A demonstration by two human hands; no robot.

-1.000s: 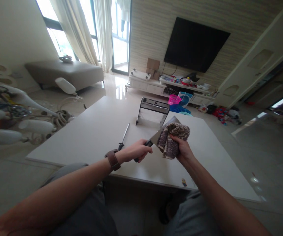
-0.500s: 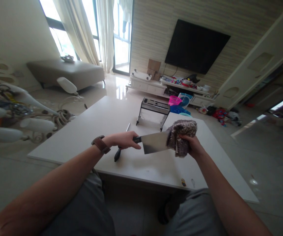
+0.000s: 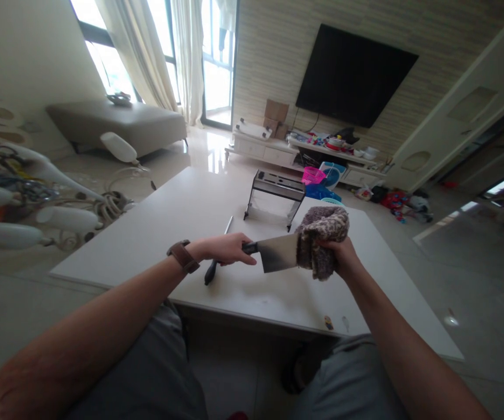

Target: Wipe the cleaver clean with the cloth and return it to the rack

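My left hand point(image 3: 233, 248) is closed round the black handle of a cleaver point(image 3: 278, 252), its broad blade pointing right above the table. A thick brown-grey cloth point(image 3: 322, 236) is folded over the far end of the blade and hides it. Gripping that cloth from the right is my right hand point(image 3: 343, 252). A honing steel point(image 3: 210, 272) with a black handle lies on the table below my left hand, partly covered by it. Beyond the blade stands a knife block point(image 3: 277, 195) with slots in its dark top and clear sides.
The white table point(image 3: 147, 233) spans the space before my knees. Two small items, one yellowish point(image 3: 328, 322), lie at its near edge. White lamp-like shades point(image 3: 68, 219) and coiled hoses stand to the left. A pink basket point(image 3: 313, 175) sits beyond the table.
The cleaver and my left hand have shifted slightly right, so the cloth covers a bit more of the blade. My right hand still grips the cloth.
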